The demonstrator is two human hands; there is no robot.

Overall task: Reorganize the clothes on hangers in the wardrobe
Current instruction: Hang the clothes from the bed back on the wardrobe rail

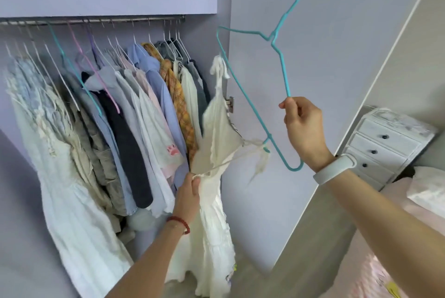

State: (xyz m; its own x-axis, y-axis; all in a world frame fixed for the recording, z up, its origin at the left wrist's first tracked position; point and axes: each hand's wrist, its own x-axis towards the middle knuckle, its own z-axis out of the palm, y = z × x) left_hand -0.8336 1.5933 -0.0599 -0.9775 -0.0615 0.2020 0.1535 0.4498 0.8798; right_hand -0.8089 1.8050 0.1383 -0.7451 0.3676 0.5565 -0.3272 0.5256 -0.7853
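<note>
- Pink bedding (375, 237) fills the lower right corner, nearest the camera, cut off by the frame edge; a white bundle (428, 191) lies on it, too blurred to name.
- Nearer the middle, the left hand (187, 195) pinches a thin strap of the white dress (212, 213), fingers curled round the cloth; a red cord sits on that wrist.
- The dress hangs down from the hand in front of the wardrobe's right edge, its hem blurred and its lower corner showing a small print that cannot be read.
- The right hand (301, 129), with a white band at the wrist, grips the teal hanger (255, 114), fingers closed round one of its shoulder arms; the hanger is tilted, hook up against the lilac door (337, 32).
- One dress strap is looped on the hanger's lower notch; the other strap end hangs beside the long bar.
- Behind, shirts and dresses (134, 109) hang tightly packed on the rail (96, 21), hiding each other.
- Above, a lilac shelf (108, 1) holds white items, cut off at the top.
- Far right stands a white drawer chest (385, 143), partly hidden.
</note>
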